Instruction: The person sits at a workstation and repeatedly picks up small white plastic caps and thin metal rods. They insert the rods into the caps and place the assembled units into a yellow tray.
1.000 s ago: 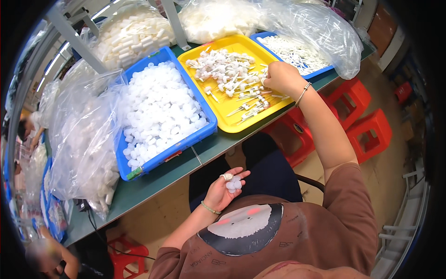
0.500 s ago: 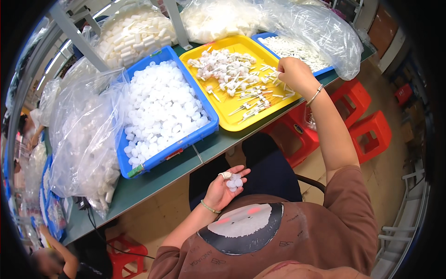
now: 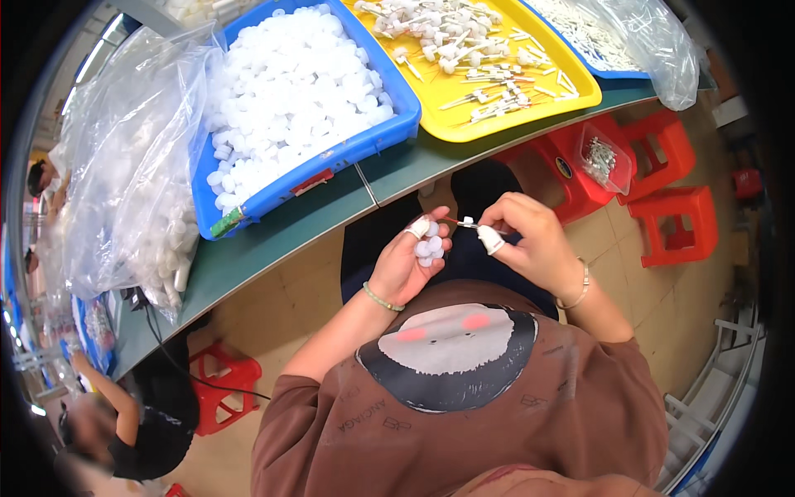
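Observation:
My left hand point(image 3: 397, 269) is cupped in front of my lap, holding several round translucent-white plastic discs point(image 3: 429, 248) against its fingers. A white cover wraps its thumb. Close on its right, my right hand point(image 3: 534, 240), also with a covered thumb, pinches a small white stick-shaped part point(image 3: 468, 222). The part's thin reddish end points at my left fingertips; whether it touches a disc I cannot tell. Beyond my hands, a blue tray point(image 3: 348, 161) is heaped with similar discs. Beside it, a yellow tray point(image 3: 546, 123) holds loose and assembled stick parts.
Clear plastic bags point(image 3: 132, 166) of white pieces lie left of the blue tray. Another blue tray point(image 3: 609, 73) with thin white sticks sits at the far right. Red stools point(image 3: 679, 228) and a small tub point(image 3: 609, 161) stand beside the table. Another person point(image 3: 124, 422) sits at lower left.
My right hand has come from the yellow tray to beside my left hand, with a stick part in it. The view has shifted, so the trays appear higher.

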### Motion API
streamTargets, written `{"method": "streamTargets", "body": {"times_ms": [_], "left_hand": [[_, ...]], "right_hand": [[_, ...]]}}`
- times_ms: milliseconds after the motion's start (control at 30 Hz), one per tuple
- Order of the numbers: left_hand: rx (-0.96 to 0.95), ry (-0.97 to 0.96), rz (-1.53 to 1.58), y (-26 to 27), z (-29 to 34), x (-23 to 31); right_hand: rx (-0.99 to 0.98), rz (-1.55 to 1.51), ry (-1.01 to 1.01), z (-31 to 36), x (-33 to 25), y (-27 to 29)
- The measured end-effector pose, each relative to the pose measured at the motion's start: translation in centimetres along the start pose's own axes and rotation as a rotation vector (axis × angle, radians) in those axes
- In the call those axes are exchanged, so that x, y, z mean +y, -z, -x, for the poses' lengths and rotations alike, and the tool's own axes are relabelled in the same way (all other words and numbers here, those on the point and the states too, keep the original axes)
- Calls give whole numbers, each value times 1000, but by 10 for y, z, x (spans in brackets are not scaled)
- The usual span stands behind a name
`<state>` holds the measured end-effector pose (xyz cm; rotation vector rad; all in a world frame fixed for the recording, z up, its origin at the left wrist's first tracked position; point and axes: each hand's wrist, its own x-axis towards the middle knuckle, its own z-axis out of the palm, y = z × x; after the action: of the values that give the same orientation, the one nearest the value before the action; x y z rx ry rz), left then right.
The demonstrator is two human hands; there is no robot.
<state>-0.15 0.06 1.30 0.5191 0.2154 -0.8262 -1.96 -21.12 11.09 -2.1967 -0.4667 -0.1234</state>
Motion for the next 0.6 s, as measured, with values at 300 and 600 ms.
{"method": "streamTargets", "body": {"times_ms": [300,600], "left_hand": [[133,-73,-7,-1,2,3],[65,-109,90,12,-1,0]], "right_hand": [[-44,-67,-177,8,22,-29],[-130,-213,-360,10,22,-26]]}}
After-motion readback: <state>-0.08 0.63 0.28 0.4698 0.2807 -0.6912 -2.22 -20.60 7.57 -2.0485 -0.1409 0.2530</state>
